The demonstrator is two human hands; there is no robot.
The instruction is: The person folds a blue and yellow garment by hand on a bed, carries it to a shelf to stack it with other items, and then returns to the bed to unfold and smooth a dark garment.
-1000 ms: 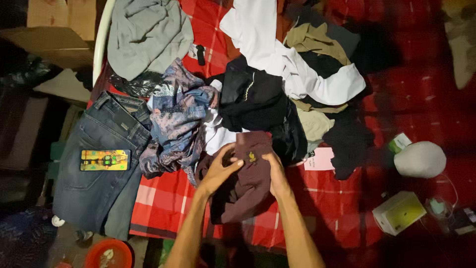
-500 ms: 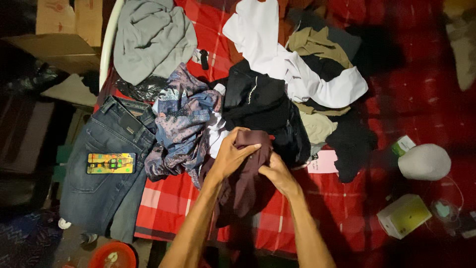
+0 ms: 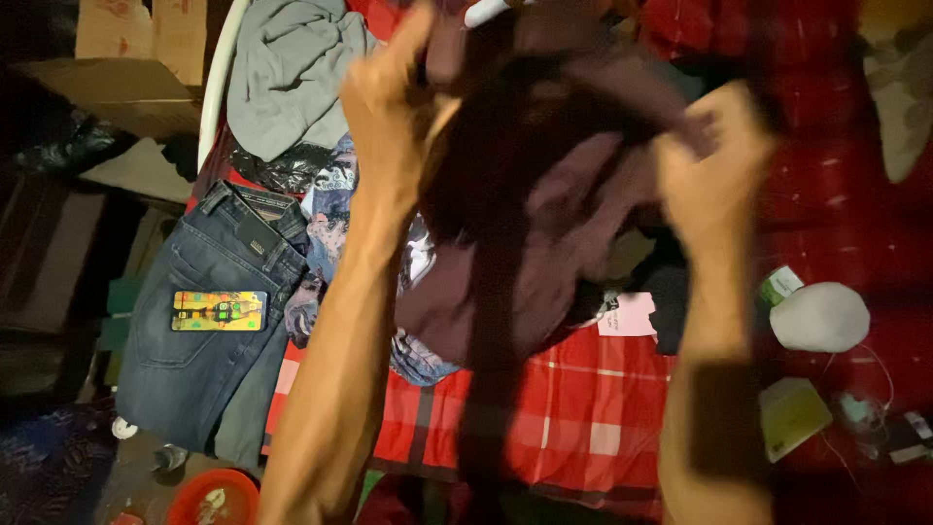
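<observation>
Holding a dark maroon garment (image 3: 544, 194) lifted above the bed (image 3: 583, 428), both hands grip it: left hand (image 3: 389, 92) at 11 o'clock, right hand (image 3: 714, 165) at 2 o'clock; motion blur hides the exact finger placement. Jeans (image 3: 194, 340) lie at 8 o'clock, with a colourful phone (image 3: 219, 311) on top.

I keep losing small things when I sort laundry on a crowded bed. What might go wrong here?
Both hands, left hand and right hand, hold the maroon garment raised, hiding most of the clothes pile. Its hanging end could drag the pink card off the red plaid blanket. The phone lies on the jeans, which hang over the bed's edge; a tug there might slide it off.
</observation>
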